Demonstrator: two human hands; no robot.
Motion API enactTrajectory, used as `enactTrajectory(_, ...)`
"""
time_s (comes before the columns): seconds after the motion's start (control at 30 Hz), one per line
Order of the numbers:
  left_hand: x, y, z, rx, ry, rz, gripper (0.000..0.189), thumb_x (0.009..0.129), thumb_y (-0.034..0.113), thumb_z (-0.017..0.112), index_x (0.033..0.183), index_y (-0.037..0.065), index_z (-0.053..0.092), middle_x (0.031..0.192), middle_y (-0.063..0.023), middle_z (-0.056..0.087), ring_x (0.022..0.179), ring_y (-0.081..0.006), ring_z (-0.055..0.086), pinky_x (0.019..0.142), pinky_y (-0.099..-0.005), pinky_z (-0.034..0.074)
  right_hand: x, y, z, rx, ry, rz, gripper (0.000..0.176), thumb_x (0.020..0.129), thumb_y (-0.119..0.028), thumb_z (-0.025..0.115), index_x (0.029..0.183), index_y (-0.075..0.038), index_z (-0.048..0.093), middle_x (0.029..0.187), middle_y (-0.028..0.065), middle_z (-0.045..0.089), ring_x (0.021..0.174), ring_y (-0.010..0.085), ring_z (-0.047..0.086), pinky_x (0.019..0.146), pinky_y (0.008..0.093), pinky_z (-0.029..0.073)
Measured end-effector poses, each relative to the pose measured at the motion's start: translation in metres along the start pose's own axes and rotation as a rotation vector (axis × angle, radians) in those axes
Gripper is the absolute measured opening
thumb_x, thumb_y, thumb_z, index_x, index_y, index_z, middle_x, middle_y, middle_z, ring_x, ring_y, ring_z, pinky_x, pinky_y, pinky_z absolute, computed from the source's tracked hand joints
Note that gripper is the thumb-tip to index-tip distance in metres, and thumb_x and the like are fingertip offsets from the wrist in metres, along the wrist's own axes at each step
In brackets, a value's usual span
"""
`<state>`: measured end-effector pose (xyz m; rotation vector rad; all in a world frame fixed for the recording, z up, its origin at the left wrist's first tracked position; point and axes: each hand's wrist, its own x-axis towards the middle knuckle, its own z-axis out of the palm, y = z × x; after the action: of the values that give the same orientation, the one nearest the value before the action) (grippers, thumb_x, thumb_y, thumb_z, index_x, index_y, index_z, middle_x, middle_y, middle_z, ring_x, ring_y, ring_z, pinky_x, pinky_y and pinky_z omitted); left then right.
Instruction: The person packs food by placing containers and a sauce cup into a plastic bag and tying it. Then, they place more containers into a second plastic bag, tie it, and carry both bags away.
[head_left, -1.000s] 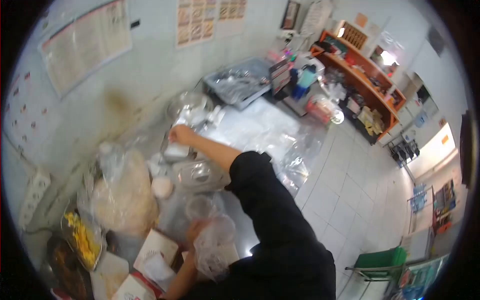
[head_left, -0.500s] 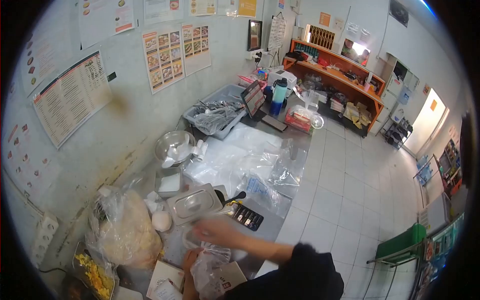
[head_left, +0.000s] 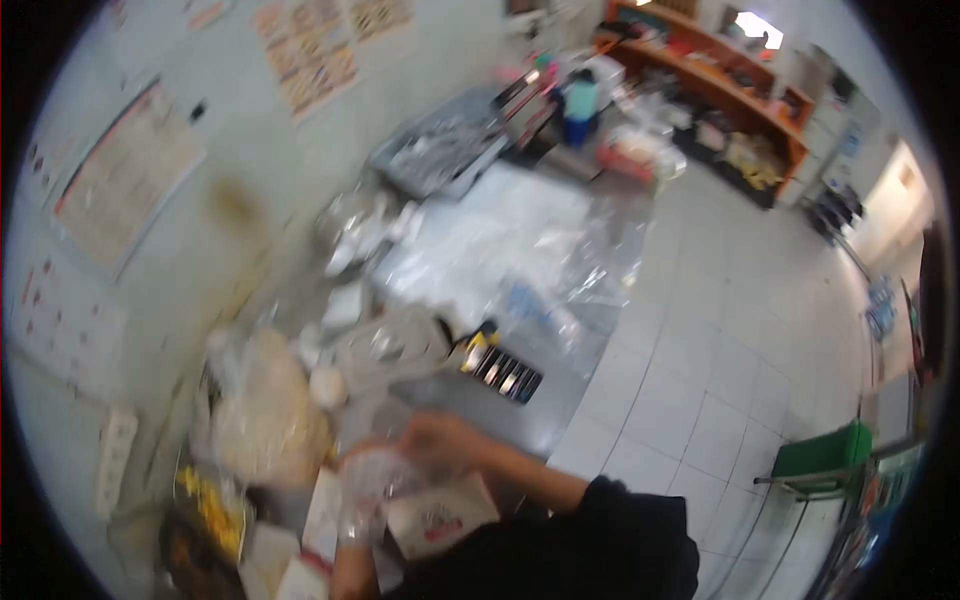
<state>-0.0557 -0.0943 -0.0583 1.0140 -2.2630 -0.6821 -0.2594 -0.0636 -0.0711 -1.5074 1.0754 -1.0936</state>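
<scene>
left hand (head_left: 360, 492) grasping a clear bag (head_left: 388, 468), right hand (head_left: 440, 435) on it, grip too blurry to tell, above white box (head_left: 445, 518).

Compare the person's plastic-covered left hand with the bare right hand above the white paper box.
The left hand is wrapped in clear crinkled plastic; the right hand is bare. The left hand enters the view from the bottom edge on a bare forearm; the right hand extends from a black sleeve. Both meet close together above the white printed paper box; blur hides their grip.
</scene>
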Motion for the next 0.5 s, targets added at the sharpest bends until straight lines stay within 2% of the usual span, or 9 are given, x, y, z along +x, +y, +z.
enactTrajectory(0.03, -0.003, 0.003, -0.003, 0.005, -0.027, -0.007, 0.029, 0.079, 0.019, 0.057, 0.107, 0.016, 0.061, 0.106, -0.0073, 0.059, 0.103, -0.0262, 0.052, 0.091, -0.0415, 0.038, 0.001, 0.008, -0.001, 0.039, -0.007, 0.019, 0.017, 0.078, -0.006, 0.068, 0.093, -0.006, 0.063, 0.090, 0.0051, 0.062, 0.085, 0.0143, 0.060, 0.078, 0.0284, 0.049)
enactTrajectory(0.07, -0.007, 0.005, -0.006, 0.001, -0.055, -0.019, 0.029, 0.080, 0.019, 0.057, 0.108, 0.017, 0.061, 0.107, -0.0070, 0.059, 0.104, -0.0261, 0.051, 0.093, -0.0419, 0.037, 0.000, 0.011, 0.005, 0.133, 0.088, -0.007, 0.018, 0.076, -0.010, 0.070, 0.092, -0.007, 0.063, 0.087, 0.0051, 0.063, 0.079, 0.0125, 0.060, 0.072, 0.0278, 0.050)
enactTrajectory(0.13, -0.012, 0.009, -0.007, -0.001, -0.108, -0.019, 0.029, 0.081, 0.020, 0.056, 0.109, 0.018, 0.061, 0.110, -0.0063, 0.058, 0.107, -0.0258, 0.051, 0.095, -0.0427, 0.036, -0.006, 0.015, 0.006, 0.144, 0.110, 0.074, 0.022, 0.073, -0.007, 0.073, 0.093, -0.006, 0.064, 0.087, 0.0046, 0.062, 0.079, 0.0135, 0.062, 0.072, 0.0286, 0.052)
enactTrajectory(0.2, -0.016, -0.004, 0.000, 0.041, -0.131, -0.026, 0.029, 0.083, 0.021, 0.055, 0.111, 0.019, 0.061, 0.112, -0.0057, 0.058, 0.110, -0.0256, 0.050, 0.098, -0.0434, 0.035, -0.007, 0.004, 0.000, 0.004, 0.069, -0.064, 0.027, 0.070, -0.003, 0.073, 0.095, -0.005, 0.064, 0.090, 0.0060, 0.064, 0.082, 0.0164, 0.063, 0.068, 0.0276, 0.052)
enactTrajectory(0.27, -0.047, -0.062, 0.023, 0.298, -0.113, -0.030, 0.030, 0.082, 0.028, 0.058, 0.110, 0.017, 0.061, 0.110, -0.0073, 0.060, 0.109, -0.0261, 0.050, 0.098, -0.0441, 0.035, -0.004, 0.002, 0.002, -0.182, 0.050, -0.292, 0.030, 0.067, 0.003, 0.070, 0.096, -0.004, 0.064, 0.094, 0.0083, 0.065, 0.086, 0.0227, 0.063, 0.070, 0.0288, 0.051)
enactTrajectory(0.3, -0.027, -0.027, 0.007, 0.236, 0.072, -0.041, 0.027, 0.081, 0.023, 0.058, 0.105, 0.013, 0.062, 0.106, -0.0096, 0.060, 0.103, -0.0276, 0.053, 0.093, -0.0427, 0.039, -0.005, -0.001, 0.003, -0.154, 0.005, -0.249, 0.029, 0.067, 0.005, 0.069, 0.094, -0.003, 0.064, 0.095, 0.0090, 0.065, 0.087, 0.0245, 0.062, 0.071, 0.0299, 0.051)
enactTrajectory(0.37, -0.002, 0.002, -0.009, 0.253, 0.197, -0.044, 0.025, 0.078, 0.020, 0.060, 0.101, 0.009, 0.062, 0.103, -0.0123, 0.061, 0.097, -0.0296, 0.056, 0.088, -0.0413, 0.043, -0.005, -0.003, 0.004, -0.122, -0.054, -0.166, 0.028, 0.065, 0.008, 0.066, 0.092, -0.001, 0.064, 0.096, 0.0104, 0.065, 0.090, 0.0282, 0.061, 0.075, 0.0319, 0.050)
enactTrajectory(0.4, -0.005, -0.001, -0.011, 0.318, 0.129, -0.050, 0.027, 0.077, 0.021, 0.061, 0.101, 0.008, 0.062, 0.103, -0.0128, 0.061, 0.097, -0.0301, 0.055, 0.088, -0.0412, 0.043, -0.003, 0.001, 0.006, -0.132, -0.079, -0.208, 0.028, 0.064, 0.007, 0.067, 0.090, -0.001, 0.065, 0.095, 0.0108, 0.064, 0.089, 0.0278, 0.061, 0.076, 0.0326, 0.049)
enactTrajectory(0.5, -0.006, 0.010, -0.021, 0.047, 0.014, -0.295, 0.029, 0.076, 0.021, 0.064, 0.101, 0.007, 0.062, 0.103, -0.0127, 0.060, 0.098, -0.0300, 0.055, 0.088, -0.0401, 0.044, 0.001, 0.006, 0.010, -0.195, -0.122, -0.292, 0.026, 0.060, 0.004, 0.069, 0.086, 0.000, 0.066, 0.092, 0.0115, 0.063, 0.088, 0.0273, 0.060, 0.078, 0.0341, 0.047)
